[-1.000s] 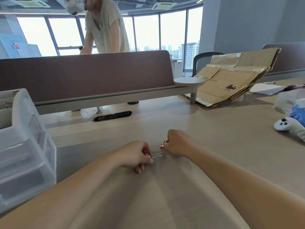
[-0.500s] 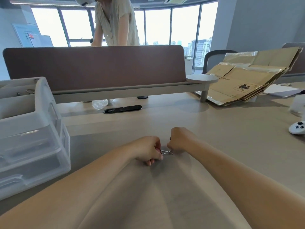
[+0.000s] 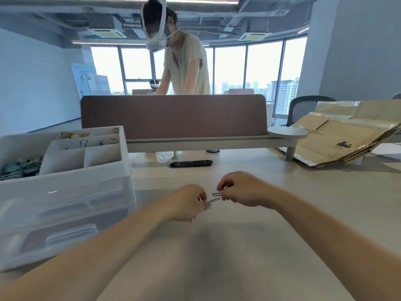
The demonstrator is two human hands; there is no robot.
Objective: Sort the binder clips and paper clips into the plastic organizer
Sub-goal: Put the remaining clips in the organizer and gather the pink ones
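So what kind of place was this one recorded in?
Most likely an open-plan office: a long desk with a brown divider screen, tall windows onto city high-rises, and an office chair.

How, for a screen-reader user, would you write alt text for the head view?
The left hand and right hand pinch small metal clips between them over a beige desk. A translucent plastic organizer, its top compartments holding clips, stands to the left.

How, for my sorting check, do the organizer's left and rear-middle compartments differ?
The left compartment holds a dense heap of dark greenish clips; the rear-middle compartment holds just a few separate clips. The left compartment reaches nearer the front; the rear-middle one sits behind two smaller cells. Both are in the organizer's top.
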